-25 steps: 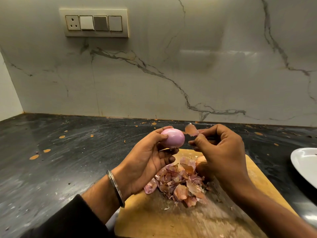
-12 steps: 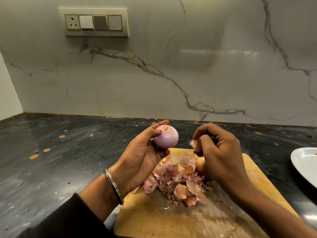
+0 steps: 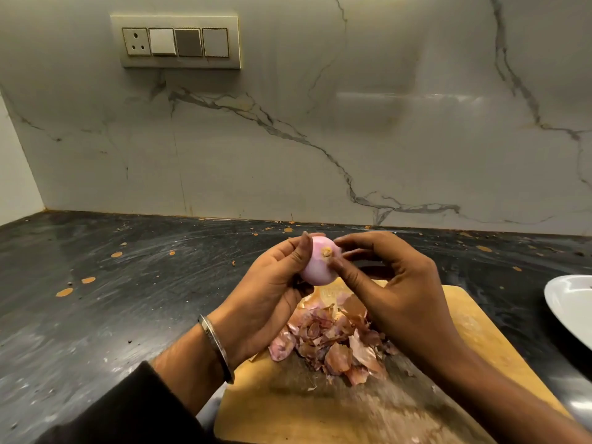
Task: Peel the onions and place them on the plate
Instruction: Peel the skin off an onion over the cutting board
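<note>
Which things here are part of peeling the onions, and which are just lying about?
Part of the job:
onion, held in left hand
right hand, fingers on it
plate
cutting board
pile of skins

Lying about:
switch panel

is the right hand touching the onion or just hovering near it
Touching. The head view shows the right hand with its thumb tip pressed on the peeled onion by the root end, while the left hand grips it from the other side.

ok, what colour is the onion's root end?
Tan-brown, on a pale pink onion held between the left hand and right hand. Head view shows it.
</note>
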### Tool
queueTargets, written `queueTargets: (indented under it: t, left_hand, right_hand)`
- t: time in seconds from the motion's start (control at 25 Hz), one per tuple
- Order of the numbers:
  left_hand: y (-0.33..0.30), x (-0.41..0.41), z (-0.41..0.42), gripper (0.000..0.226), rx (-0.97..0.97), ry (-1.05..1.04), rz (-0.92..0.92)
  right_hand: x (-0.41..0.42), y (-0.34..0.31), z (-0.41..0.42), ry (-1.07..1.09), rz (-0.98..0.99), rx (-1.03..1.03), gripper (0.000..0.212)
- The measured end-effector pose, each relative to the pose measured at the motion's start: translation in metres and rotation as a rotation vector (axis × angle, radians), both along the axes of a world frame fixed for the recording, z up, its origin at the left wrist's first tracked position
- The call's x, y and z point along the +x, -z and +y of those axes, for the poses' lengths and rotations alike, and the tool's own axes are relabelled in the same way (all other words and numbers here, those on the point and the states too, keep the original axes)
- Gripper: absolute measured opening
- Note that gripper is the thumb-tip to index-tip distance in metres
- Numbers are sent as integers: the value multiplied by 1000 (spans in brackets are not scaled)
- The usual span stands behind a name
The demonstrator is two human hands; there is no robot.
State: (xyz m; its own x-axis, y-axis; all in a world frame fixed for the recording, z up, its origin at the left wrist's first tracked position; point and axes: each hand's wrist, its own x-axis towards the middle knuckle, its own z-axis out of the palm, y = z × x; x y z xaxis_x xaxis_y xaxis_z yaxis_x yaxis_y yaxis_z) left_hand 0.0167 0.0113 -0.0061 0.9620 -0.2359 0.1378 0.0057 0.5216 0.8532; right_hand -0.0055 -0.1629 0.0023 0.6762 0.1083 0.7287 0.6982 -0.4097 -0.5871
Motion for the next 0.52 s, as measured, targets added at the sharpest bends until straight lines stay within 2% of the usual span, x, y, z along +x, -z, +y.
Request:
queueTargets:
  t: [0.08,0.24,0.4,0.52]
  left_hand:
    - [2,-2,-2,49,38,10,-16]
    - [3,-4,-3,56,109,-24,-35]
    - [3,-4,-4,65,114,-29,-22]
    - [5,-4,-4,64,124,-31,-24]
  right_hand:
    - [1,2,1,-2,-25,2,26]
    - [4,4,-2,9,-86,19,18]
    - [4,5,-1,66,-194,-68,16]
    - [5,5,0,77,-196,-107,14]
